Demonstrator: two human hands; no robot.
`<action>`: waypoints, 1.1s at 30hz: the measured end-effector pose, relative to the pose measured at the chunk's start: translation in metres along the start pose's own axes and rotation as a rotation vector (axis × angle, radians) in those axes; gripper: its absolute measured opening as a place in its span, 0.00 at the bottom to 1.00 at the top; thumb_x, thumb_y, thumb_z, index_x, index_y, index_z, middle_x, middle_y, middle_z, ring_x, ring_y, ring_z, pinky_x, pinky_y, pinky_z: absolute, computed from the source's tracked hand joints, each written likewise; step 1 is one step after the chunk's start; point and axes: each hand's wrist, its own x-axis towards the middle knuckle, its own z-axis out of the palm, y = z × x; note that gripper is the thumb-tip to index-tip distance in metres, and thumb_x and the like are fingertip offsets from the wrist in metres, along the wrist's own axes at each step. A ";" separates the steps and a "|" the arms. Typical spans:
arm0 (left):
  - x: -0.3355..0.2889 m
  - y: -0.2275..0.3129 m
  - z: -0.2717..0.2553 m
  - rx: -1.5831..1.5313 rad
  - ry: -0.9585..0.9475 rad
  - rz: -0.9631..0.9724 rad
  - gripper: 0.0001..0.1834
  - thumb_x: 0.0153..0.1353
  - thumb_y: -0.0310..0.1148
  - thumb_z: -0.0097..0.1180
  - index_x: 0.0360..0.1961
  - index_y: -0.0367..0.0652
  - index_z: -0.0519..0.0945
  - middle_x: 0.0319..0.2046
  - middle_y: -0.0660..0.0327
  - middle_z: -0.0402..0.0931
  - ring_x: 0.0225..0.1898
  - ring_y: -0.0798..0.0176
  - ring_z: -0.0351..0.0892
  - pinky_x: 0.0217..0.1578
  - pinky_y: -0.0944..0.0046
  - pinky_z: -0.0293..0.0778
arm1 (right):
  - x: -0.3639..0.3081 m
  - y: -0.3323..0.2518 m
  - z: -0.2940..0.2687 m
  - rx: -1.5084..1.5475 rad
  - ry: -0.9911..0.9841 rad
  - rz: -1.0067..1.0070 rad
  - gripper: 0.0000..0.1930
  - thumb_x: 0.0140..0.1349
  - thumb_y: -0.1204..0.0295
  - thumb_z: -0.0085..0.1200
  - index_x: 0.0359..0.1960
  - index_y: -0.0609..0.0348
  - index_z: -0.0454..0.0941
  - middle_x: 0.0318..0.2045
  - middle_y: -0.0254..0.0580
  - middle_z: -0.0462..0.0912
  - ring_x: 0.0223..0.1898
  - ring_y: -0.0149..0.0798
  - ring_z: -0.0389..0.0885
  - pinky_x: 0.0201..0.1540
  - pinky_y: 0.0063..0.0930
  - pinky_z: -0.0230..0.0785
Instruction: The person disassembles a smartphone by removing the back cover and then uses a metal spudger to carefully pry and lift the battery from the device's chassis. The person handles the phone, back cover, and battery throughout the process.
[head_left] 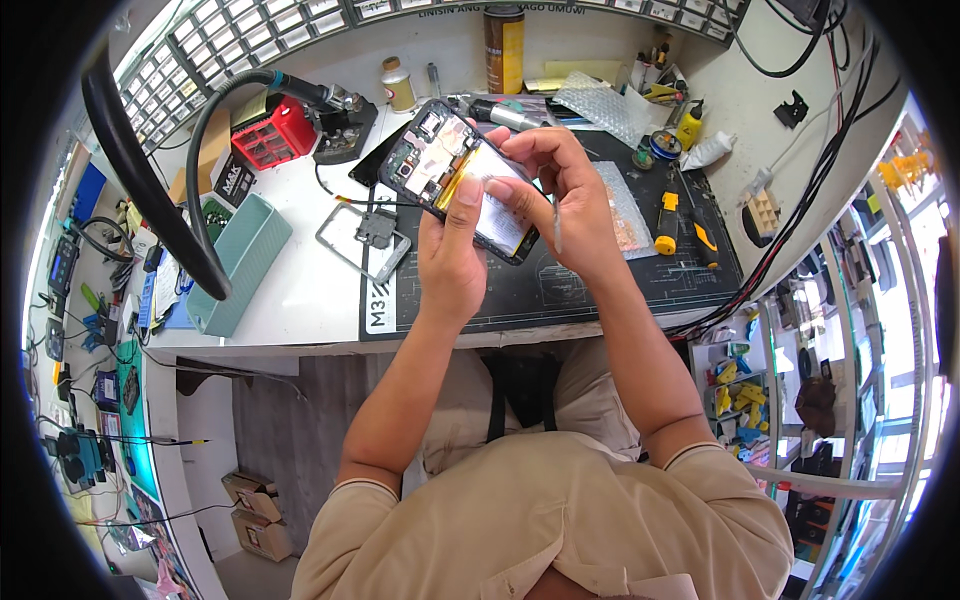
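Observation:
An opened smartphone [425, 148], its board, copper-coloured shielding and battery [492, 182] exposed, is held tilted above the dark work mat [540, 290]. My left hand [455, 250] is closed round its lower left side, thumb on the yellow flex strip by the battery. Over the right edge, my right hand [580, 200] has its fingers bent, and its thumb lies on the battery. A thin metal tool [557, 228] sticks out below the right palm; its other end is hidden in the hand. Left of the phone, a grey phone frame [395, 262] and a dark phone part [377, 228] lie on the bench.
At left are a green tray [245, 265], a red drawer box [275, 135] and a black flexible arm [150, 170]. Bubble wrap [625, 205], yellow-black cutters [667, 222] and a solder spool [664, 146] lie to the right. Cables [790, 240] run down the right wall.

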 end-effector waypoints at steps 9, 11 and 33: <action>-0.006 0.004 0.006 0.001 -0.016 -0.004 0.30 0.84 0.43 0.47 0.77 0.35 0.64 0.71 0.52 0.74 0.69 0.61 0.75 0.71 0.58 0.69 | 0.003 -0.011 0.002 0.146 0.075 0.081 0.06 0.70 0.73 0.69 0.42 0.60 0.85 0.33 0.30 0.86 0.33 0.19 0.77 0.34 0.16 0.71; -0.007 0.002 0.004 0.016 0.000 -0.004 0.29 0.84 0.42 0.48 0.76 0.35 0.66 0.69 0.53 0.74 0.68 0.62 0.75 0.69 0.58 0.70 | 0.000 -0.008 0.006 0.180 0.106 0.099 0.06 0.72 0.72 0.68 0.42 0.60 0.84 0.31 0.28 0.84 0.30 0.18 0.75 0.32 0.16 0.70; -0.001 0.018 -0.002 -0.055 0.009 -0.197 0.30 0.84 0.42 0.41 0.77 0.33 0.62 0.72 0.44 0.72 0.71 0.52 0.74 0.72 0.50 0.71 | -0.002 -0.006 -0.012 0.303 -0.046 0.350 0.08 0.68 0.71 0.72 0.41 0.62 0.88 0.35 0.32 0.89 0.38 0.22 0.82 0.43 0.20 0.74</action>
